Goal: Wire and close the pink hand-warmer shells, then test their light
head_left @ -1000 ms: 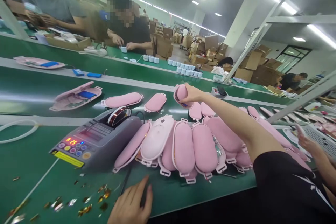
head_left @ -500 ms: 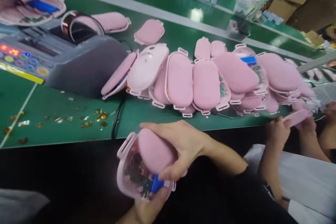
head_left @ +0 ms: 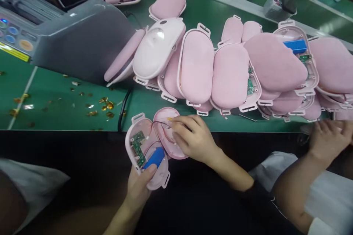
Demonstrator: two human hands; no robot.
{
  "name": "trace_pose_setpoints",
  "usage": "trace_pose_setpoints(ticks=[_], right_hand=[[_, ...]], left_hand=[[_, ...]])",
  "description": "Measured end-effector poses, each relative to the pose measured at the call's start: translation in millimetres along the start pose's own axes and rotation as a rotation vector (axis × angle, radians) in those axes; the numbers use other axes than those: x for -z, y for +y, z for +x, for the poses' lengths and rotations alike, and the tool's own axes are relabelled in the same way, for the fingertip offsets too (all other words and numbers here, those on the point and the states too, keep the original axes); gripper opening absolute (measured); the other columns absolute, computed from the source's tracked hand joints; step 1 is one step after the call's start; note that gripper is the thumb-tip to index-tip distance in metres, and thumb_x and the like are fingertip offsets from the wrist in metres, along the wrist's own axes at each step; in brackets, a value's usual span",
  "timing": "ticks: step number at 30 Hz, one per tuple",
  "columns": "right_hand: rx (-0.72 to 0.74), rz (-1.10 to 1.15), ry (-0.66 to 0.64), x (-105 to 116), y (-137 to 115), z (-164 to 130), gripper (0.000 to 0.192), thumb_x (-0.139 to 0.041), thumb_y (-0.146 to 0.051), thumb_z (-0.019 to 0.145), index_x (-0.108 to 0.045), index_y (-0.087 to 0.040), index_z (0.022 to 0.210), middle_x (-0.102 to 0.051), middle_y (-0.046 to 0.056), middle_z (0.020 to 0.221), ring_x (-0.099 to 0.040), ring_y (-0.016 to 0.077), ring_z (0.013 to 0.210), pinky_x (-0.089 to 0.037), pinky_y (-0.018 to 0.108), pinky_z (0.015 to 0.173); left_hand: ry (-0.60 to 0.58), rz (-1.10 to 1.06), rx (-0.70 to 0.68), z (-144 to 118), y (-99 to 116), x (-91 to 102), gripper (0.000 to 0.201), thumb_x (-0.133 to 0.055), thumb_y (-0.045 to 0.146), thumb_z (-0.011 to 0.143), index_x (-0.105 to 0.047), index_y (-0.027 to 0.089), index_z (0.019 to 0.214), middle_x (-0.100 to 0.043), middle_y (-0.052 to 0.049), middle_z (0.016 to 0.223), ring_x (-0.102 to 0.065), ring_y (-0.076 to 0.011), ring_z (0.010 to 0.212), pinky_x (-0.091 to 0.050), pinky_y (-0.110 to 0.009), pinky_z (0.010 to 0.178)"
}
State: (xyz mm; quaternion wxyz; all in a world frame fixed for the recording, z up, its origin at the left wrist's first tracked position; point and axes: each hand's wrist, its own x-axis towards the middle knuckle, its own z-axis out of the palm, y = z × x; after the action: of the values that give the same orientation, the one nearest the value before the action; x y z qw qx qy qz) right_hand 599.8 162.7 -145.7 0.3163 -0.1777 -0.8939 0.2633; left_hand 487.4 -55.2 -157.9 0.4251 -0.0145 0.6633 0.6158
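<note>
My left hand point(head_left: 140, 181) grips a pink plastic shell point(head_left: 150, 132) from below, its thumb on a blue battery point(head_left: 154, 158) inside. A green circuit board point(head_left: 138, 147) sits beside the battery. Next to the shell, its pink cover point(head_left: 165, 137) is turned inside up, joined to it by thin red and dark wires point(head_left: 160, 123). My right hand point(head_left: 197, 137) is closed on the cover's right side, with fingertips by a small yellow piece point(head_left: 169, 119) near the wires. The right thumb is hidden.
A row of pink shells and covers point(head_left: 195, 66) is heaped along the green bench point(head_left: 143, 106). At left stands a grey tape dispenser point(head_left: 79, 40); amber tape scraps point(head_left: 107, 104) lie before it. A co-worker's hands point(head_left: 328, 139) are at right.
The cover has been opened from over the shell and turned inside up to the right, exposing board, battery and wires. My right hand moved right with it. The view shifted.
</note>
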Motion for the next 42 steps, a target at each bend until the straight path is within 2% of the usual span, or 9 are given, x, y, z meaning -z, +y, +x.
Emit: trace_pose_setpoints(ticks=[5,9,12,14,19,25,30,37,42], right_hand=[[0.112,-0.1,0.021,-16.7,-5.6,15.7,0.024,-0.07,-0.023,0.112,-0.081,-0.033,0.13,-0.084,0.001,0.118,-0.064,0.0209,0.097,-0.05,0.037,0.074],[0.182,0.136,0.034,-30.3,-0.6,24.9,0.024,-0.063,-0.014,0.114,-0.084,-0.025,0.113,-0.083,0.003,0.118,-0.073,0.0166,0.108,-0.062,0.03,0.095],[0.134,0.38,-0.056,-36.7,0.1,23.3,0.024,-0.061,-0.013,0.114,-0.082,-0.023,0.119,-0.084,0.004,0.128,-0.078,0.0147,0.119,-0.064,0.027,0.108],[0.138,0.435,-0.111,-39.3,-1.3,21.9,0.019,-0.064,-0.017,0.114,-0.081,-0.023,0.121,-0.085,0.003,0.122,-0.08,0.0152,0.115,-0.065,0.027,0.107],[0.244,0.332,-0.012,-45.2,-2.6,23.9,0.021,-0.064,-0.027,0.118,-0.084,-0.021,0.114,-0.083,0.002,0.101,-0.076,0.013,0.098,-0.063,0.025,0.09],[0.275,0.328,-0.096,-49.1,0.8,25.4,0.017,-0.067,-0.025,0.116,-0.084,-0.024,0.114,-0.081,0.001,0.099,-0.071,0.0151,0.096,-0.062,0.03,0.095],[0.286,0.334,-0.123,-51.3,-1.5,26.5,0.015,-0.069,-0.023,0.114,-0.083,-0.023,0.11,-0.078,0.002,0.095,-0.07,0.0164,0.096,-0.06,0.031,0.095],[0.239,0.274,-0.095,-45.3,-10.9,32.5,0.037,-0.058,-0.03,0.118,-0.076,-0.019,0.088,-0.067,0.003,0.082,-0.06,0.0196,0.085,-0.056,0.034,0.086],[0.208,0.352,-0.189,-36.8,-11.4,38.2,0.045,-0.05,-0.03,0.119,-0.073,-0.022,0.081,-0.065,0.003,0.079,-0.059,0.0202,0.079,-0.056,0.035,0.082]], left_hand=[[-0.058,0.004,0.05,-6.7,7.2,3.8,0.071,-0.088,0.06,0.084,-0.075,0.016,0.139,-0.085,-0.017,0.121,-0.084,-0.0439,0.109,-0.075,-0.057,0.093],[-0.027,-0.01,0.049,-13.3,18.9,-2.0,0.068,-0.089,0.056,0.083,-0.075,0.019,0.138,-0.085,-0.015,0.121,-0.086,-0.0421,0.099,-0.076,-0.056,0.085],[-0.016,-0.005,0.049,-16.5,24.8,-7.5,0.061,-0.087,0.054,0.086,-0.075,0.02,0.135,-0.084,-0.014,0.124,-0.085,-0.0415,0.103,-0.075,-0.056,0.089],[-0.032,0.002,0.037,-16.3,24.7,-6.6,0.059,-0.086,0.055,0.087,-0.077,0.018,0.132,-0.084,-0.015,0.118,-0.085,-0.0419,0.103,-0.075,-0.057,0.091],[-0.047,-0.023,0.067,-15.3,22.3,-0.5,0.069,-0.086,0.059,0.084,-0.074,0.016,0.137,-0.085,-0.015,0.107,-0.085,-0.0443,0.099,-0.075,-0.06,0.087],[0.036,-0.029,0.093,-21.1,33.3,-12.9,0.064,-0.09,0.052,0.083,-0.075,0.017,0.135,-0.086,-0.014,0.109,-0.086,-0.0399,0.097,-0.075,-0.051,0.085],[-0.031,0.004,0.07,-16.6,29.7,-8.8,0.067,-0.09,0.06,0.081,-0.079,0.015,0.128,-0.086,-0.015,0.103,-0.085,-0.0413,0.093,-0.075,-0.053,0.083],[0.04,0.123,-0.027,-19.8,23.7,-5.5,0.073,-0.092,0.06,0.084,-0.074,0.02,0.143,-0.081,-0.014,0.135,-0.076,-0.0374,0.132,-0.067,-0.04,0.109],[-0.024,0.227,-0.117,-14.1,25.0,-8.0,0.083,-0.09,0.059,0.089,-0.065,0.02,0.158,-0.07,-0.017,0.156,-0.063,-0.0428,0.151,-0.051,-0.055,0.132]])
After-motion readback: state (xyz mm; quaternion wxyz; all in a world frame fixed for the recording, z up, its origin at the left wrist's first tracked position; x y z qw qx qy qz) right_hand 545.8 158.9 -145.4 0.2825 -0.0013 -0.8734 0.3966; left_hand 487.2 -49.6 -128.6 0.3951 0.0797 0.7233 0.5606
